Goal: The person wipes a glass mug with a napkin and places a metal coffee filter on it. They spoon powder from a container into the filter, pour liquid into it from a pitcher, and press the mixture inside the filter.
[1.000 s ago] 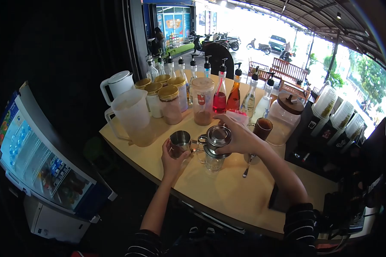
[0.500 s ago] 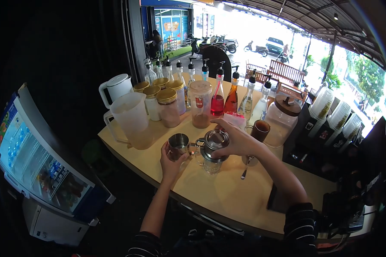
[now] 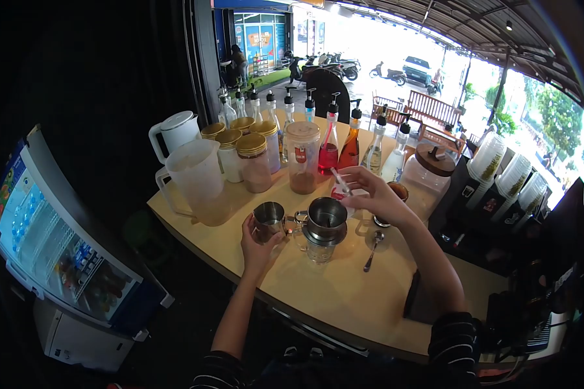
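My left hand [image 3: 258, 243] is wrapped round a small stainless steel pitcher [image 3: 269, 217] at the counter's middle. Just right of it, a metal drip coffee filter [image 3: 327, 219] sits uncovered on a clear glass mug [image 3: 320, 251], its dark inside showing. Above and behind the filter, my right hand [image 3: 373, 193] pinches a thin metal lid [image 3: 339, 181], tilted and seen nearly edge-on. A spoon [image 3: 374, 250] lies on the counter right of the mug. Behind my right hand, a brown-filled glass [image 3: 399, 190] is mostly hidden.
Lidded powder jars [image 3: 254, 165] and a plastic pitcher [image 3: 198, 185] line the left of the counter [image 3: 344, 298]. Pump-top syrup bottles [image 3: 329, 149] stand along the back. At right are a wooden-lidded jar [image 3: 429, 170] and cup holders [image 3: 490, 175].
My right hand has lifted the lid off the filter and moved it up and back, baring the filter's inside. My left hand and its pitcher have hardly moved.
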Motion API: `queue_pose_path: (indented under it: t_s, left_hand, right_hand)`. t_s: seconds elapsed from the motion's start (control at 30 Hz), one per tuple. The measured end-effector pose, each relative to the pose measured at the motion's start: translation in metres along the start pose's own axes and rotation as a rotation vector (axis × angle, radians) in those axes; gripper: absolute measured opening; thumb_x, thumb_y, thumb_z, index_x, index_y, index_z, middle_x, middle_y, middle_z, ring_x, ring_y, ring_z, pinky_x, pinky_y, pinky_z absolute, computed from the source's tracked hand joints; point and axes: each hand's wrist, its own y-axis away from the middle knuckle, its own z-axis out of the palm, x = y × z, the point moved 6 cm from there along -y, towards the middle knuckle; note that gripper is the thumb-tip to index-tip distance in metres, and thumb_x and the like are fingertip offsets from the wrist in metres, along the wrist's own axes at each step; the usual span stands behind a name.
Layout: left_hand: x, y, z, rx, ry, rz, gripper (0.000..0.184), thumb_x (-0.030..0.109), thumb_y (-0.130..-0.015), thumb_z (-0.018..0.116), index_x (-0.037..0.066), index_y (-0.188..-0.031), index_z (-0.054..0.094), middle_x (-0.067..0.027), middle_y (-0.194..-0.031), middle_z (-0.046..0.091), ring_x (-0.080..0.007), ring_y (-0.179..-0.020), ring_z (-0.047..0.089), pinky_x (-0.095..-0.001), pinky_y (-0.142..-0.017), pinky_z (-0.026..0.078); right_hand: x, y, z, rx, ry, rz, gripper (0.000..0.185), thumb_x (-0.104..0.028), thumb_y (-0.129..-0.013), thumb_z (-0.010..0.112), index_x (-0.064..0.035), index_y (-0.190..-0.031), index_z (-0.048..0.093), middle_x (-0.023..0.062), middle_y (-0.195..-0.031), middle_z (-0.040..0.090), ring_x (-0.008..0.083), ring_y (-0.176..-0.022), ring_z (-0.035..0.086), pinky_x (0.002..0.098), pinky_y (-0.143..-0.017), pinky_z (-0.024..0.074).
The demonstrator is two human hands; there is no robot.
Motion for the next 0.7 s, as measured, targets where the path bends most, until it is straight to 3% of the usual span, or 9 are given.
queue_pose_path:
  t_s: [0.03, 0.1, 0.13, 0.27, 0.37, 0.4, 0.5, 0.63, 0.7]
  left_hand:
    - [-0.002, 0.0, 0.0, 0.001, 0.006, 0.004, 0.086, 0.012, -0.068, 0.083, 0.0, -0.136, 0.032, -0.0188, -0.13, 0.047, -0.0258, -0.119, 0.049, -0.0372, -0.101, 0.04]
    - [-0.003, -0.001, 0.0, 0.002, 0.011, 0.009, 0.086, 0.012, -0.068, 0.082, 0.0, -0.136, 0.031, -0.0188, -0.13, 0.047, -0.0259, -0.119, 0.05, -0.0373, -0.101, 0.04]
    - [-0.003, -0.001, 0.0, 0.0, 0.035, -0.003, 0.085, 0.011, -0.068, 0.082, 0.0, -0.136, 0.031, -0.0189, -0.131, 0.046, -0.0259, -0.119, 0.049, -0.0374, -0.102, 0.04]
    - [-0.003, 0.0, 0.002, -0.01, 0.082, -0.051, 0.085, 0.009, -0.069, 0.082, 0.001, -0.137, 0.03, -0.019, -0.132, 0.045, -0.0256, -0.12, 0.049, -0.0373, -0.103, 0.039]
    - [-0.008, -0.001, 0.001, -0.012, 0.025, -0.028, 0.086, 0.009, -0.069, 0.082, 0.002, -0.137, 0.03, -0.0185, -0.132, 0.045, -0.0252, -0.119, 0.049, -0.0369, -0.102, 0.041]
    - [-0.008, 0.0, 0.001, -0.018, 0.022, -0.031, 0.086, 0.009, -0.069, 0.082, 0.002, -0.137, 0.03, -0.0185, -0.132, 0.045, -0.0252, -0.119, 0.049, -0.0369, -0.102, 0.041]
    - [-0.001, 0.0, 0.002, -0.021, 0.028, -0.031, 0.084, 0.005, -0.07, 0.08, 0.002, -0.137, 0.029, -0.0174, -0.133, 0.044, -0.0244, -0.117, 0.051, -0.0359, -0.099, 0.043]
    - [0.01, 0.002, 0.005, -0.013, 0.054, -0.059, 0.081, 0.0, -0.072, 0.077, 0.002, -0.137, 0.029, -0.0161, -0.133, 0.043, -0.0228, -0.115, 0.052, -0.0338, -0.097, 0.046]
    - [0.012, 0.003, 0.005, -0.014, 0.073, -0.065, 0.081, -0.001, -0.072, 0.077, 0.002, -0.137, 0.029, -0.0158, -0.133, 0.042, -0.0224, -0.114, 0.052, -0.0333, -0.096, 0.047]
  right_hand:
    - [0.007, 0.004, -0.005, 0.002, -0.001, -0.001, 0.058, -0.023, -0.081, 0.072, -0.0082, -0.13, 0.046, 0.0028, -0.117, 0.053, 0.0131, -0.107, 0.05, 0.031, -0.093, 0.0432]
    - [0.029, 0.017, -0.013, 0.072, -0.354, 0.125, 0.05, -0.031, -0.09, 0.061, -0.008, -0.131, 0.043, 0.0029, -0.117, 0.053, 0.0138, -0.106, 0.05, 0.0308, -0.093, 0.0445]
    - [0.039, 0.024, -0.015, 0.077, -0.323, 0.154, 0.047, -0.038, -0.097, 0.047, -0.0082, -0.133, 0.04, 0.0062, -0.118, 0.055, 0.0177, -0.107, 0.054, 0.0362, -0.09, 0.0493]
    - [0.116, 0.05, -0.012, 0.134, -0.687, 0.436, 0.051, -0.048, -0.1, 0.031, -0.0114, -0.134, 0.041, 0.0142, -0.118, 0.059, 0.0293, -0.103, 0.062, 0.0496, -0.08, 0.0549]
    - [0.145, 0.069, 0.013, 0.106, -0.795, 0.592, 0.059, -0.056, -0.097, 0.031, -0.0085, -0.129, 0.045, 0.0136, -0.111, 0.062, 0.0274, -0.095, 0.065, 0.0458, -0.076, 0.0567]
    - [0.155, 0.076, 0.021, 0.093, -0.69, 0.715, 0.061, -0.056, -0.098, 0.024, -0.0082, -0.131, 0.045, 0.0158, -0.112, 0.062, 0.0304, -0.098, 0.064, 0.0425, -0.07, 0.0582]
    - [0.179, 0.082, 0.034, 0.033, -0.536, 0.776, 0.061, -0.055, -0.098, 0.025, -0.0086, -0.132, 0.044, 0.018, -0.109, 0.062, 0.0313, -0.092, 0.066, 0.0412, -0.065, 0.0587]
    - [0.187, 0.076, 0.038, 0.145, -0.26, 0.853, 0.061, -0.053, -0.095, 0.037, -0.0027, -0.13, 0.045, 0.0205, -0.12, 0.054, 0.0297, -0.076, 0.068, 0.0354, -0.056, 0.0603]
    - [0.172, 0.075, 0.038, 0.083, -0.178, 0.839, 0.061, -0.051, -0.095, 0.04, -0.0009, -0.129, 0.046, 0.0205, -0.122, 0.052, 0.0287, -0.076, 0.068, 0.034, -0.054, 0.0602]
